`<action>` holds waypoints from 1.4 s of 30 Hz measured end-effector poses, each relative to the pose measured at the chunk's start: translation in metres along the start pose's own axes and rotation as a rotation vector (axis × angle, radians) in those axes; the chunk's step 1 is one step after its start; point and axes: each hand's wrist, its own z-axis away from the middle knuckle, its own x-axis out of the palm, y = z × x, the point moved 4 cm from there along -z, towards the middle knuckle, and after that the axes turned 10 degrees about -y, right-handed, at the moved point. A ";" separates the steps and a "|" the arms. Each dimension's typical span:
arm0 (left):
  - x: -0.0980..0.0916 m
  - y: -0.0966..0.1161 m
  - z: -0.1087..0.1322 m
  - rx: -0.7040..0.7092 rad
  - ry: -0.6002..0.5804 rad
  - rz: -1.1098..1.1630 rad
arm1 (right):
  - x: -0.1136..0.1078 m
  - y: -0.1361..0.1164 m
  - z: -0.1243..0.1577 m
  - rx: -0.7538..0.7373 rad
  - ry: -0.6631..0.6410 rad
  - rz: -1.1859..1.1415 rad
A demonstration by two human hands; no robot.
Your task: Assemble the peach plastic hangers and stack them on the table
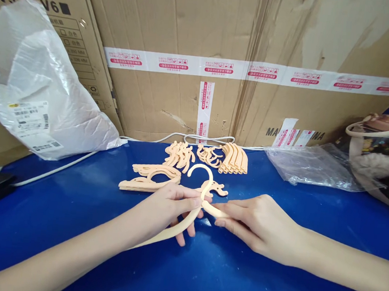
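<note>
A cream plastic hanger (186,221) is held over the blue table between both hands. Its curved hook (202,167) points up and away from me, and one long arm runs down to the left beneath my left wrist. My left hand (177,204) pinches the hanger at the joint under the hook. Between the thumb and fingers of my right hand (252,221) is a short curved arm piece (213,210), its inner end against the joint. Whether the two are locked together, I cannot tell. Just behind the hands lies another small cream part (217,188), partly covered.
Stacked hanger parts (150,185) lie left of centre. Behind are piles of hooks (179,153), small curved parts (209,155) and curved arms (234,159). A white mailer bag (47,88) stands left, a clear plastic bag (314,165) lies right. Cardboard boxes (171,101) wall the back.
</note>
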 end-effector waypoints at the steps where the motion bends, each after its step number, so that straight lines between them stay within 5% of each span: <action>1: 0.000 0.000 0.000 -0.002 -0.004 -0.010 | 0.000 0.001 0.000 -0.002 -0.005 0.003; 6: 0.005 -0.006 -0.001 -0.057 -0.034 -0.155 | 0.001 0.006 0.001 -0.053 0.007 0.023; 13: 0.020 0.012 0.015 0.102 0.127 -0.909 | -0.018 0.019 0.000 -0.154 0.169 0.099; 22: 0.022 0.013 0.016 0.238 0.200 -1.057 | -0.030 0.026 0.002 -0.145 0.384 0.149; 27: 0.026 0.010 0.018 0.344 0.277 -1.248 | -0.029 0.022 0.002 -0.101 0.335 0.044; 36: 0.055 0.003 0.029 0.837 0.403 -1.698 | -0.013 0.009 0.003 0.083 0.164 -0.138; 42: 0.066 -0.001 0.029 0.923 0.342 -1.843 | -0.012 0.017 0.003 0.123 0.114 -0.054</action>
